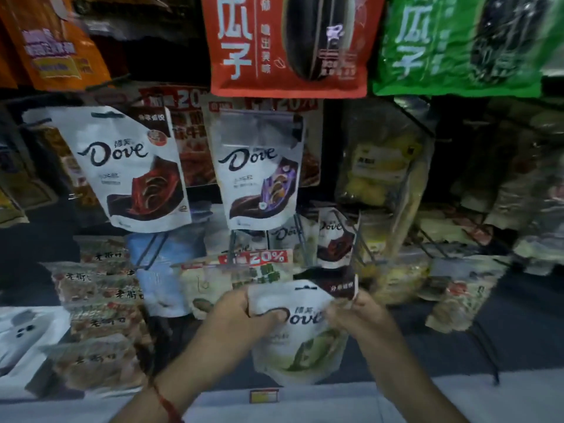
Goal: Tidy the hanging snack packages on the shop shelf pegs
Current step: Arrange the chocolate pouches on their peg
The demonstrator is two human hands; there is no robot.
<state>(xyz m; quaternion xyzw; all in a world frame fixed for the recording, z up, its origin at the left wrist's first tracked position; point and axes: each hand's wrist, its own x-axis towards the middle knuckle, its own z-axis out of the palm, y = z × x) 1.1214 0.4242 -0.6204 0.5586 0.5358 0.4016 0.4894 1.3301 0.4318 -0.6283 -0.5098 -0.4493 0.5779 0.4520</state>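
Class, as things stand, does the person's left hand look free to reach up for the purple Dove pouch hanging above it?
Probably not yet. The left hand grips the green Dove pouch together with the right hand. The purple Dove pouch hangs unobstructed above, so releasing that grip would likely leave the way free.

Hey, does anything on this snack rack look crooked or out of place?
Yes. The red-swirl Dove pouch on the upper left peg hangs tilted, unlike the straighter purple Dove pouch beside it. The green Dove pouch is off any peg, held by the left hand and right hand.
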